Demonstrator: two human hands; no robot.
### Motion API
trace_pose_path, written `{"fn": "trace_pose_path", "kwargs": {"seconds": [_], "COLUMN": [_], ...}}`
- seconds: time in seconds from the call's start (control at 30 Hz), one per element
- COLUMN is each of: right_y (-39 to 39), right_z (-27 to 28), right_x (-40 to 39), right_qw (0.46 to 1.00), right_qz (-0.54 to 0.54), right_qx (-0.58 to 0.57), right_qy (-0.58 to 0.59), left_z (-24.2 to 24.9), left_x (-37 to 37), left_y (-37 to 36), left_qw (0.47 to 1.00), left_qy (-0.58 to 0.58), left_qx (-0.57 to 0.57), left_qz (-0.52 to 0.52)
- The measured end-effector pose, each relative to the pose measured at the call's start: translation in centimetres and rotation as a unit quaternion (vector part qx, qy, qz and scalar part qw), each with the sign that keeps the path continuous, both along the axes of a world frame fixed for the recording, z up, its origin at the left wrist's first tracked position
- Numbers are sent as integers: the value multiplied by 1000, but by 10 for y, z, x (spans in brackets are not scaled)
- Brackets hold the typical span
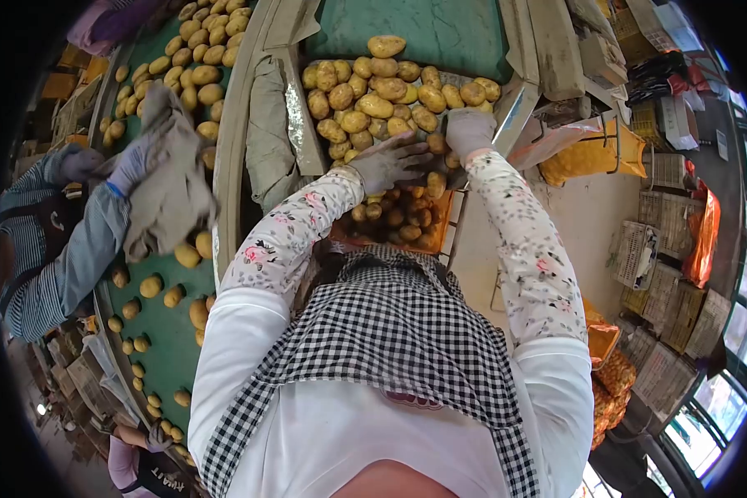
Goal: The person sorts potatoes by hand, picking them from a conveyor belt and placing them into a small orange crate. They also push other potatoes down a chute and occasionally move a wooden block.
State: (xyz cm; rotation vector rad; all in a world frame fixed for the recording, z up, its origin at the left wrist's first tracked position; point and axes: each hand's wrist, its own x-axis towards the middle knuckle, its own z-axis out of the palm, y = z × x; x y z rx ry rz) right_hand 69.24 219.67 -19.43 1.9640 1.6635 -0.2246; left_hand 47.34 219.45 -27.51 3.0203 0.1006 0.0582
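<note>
My left hand (393,160), in a grey glove, reaches across the near edge of a heap of potatoes (375,105). Its fingers are stretched out and spread, touching potatoes at the lip of the green chute (415,29). At the heap's right side is my right hand (471,131), gloved too, close against the chute's side wall. The back of that hand faces me and its fingers are hidden. Just below both hands, an orange crate (440,235) holds more potatoes, and a loose potato (436,184) shows at its upper edge.
To the left, a green conveyor belt (164,365) carries many potatoes. A co-worker's gloved hand (133,166) holds a grey cloth (170,178) over it. A grey cloth (270,133) hangs on the chute's left frame. Stacked crates (664,220) and a yellow bag (598,156) stand to the right.
</note>
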Motion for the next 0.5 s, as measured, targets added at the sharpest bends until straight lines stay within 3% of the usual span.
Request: {"fn": "trace_pose_path", "kwargs": {"seconds": [0.03,0.13,0.2,0.27,0.33,0.37,0.43,0.5], "right_y": [0,-44,-73,-86,-90,-102,-130,-126], "right_z": [5,33,16,13,-12,-44,-132,-93], "right_x": [3,-1,-9,-46,-110,-138,-188,-185], "right_qw": [997,940,890,853,808,753,714,809], "right_qz": [-32,14,58,88,-82,-63,-36,21], "right_qx": [34,86,-75,-258,-364,-167,4,-118], "right_qy": [58,331,447,444,457,634,700,576], "left_z": [3,-9,1,0,-6,-12,-17,13], "left_x": [-2,-1,1,2,5,6,5,2], "left_y": [1,5,9,8,11,11,9,9], "left_qw": [1000,1000,999,998,999,1000,999,995], "left_qy": [1,13,35,39,21,14,30,98], "left_qx": [-8,-11,-29,-35,-26,-7,13,7], "left_qz": [-9,-20,-24,-29,-26,-23,-25,-18]}}
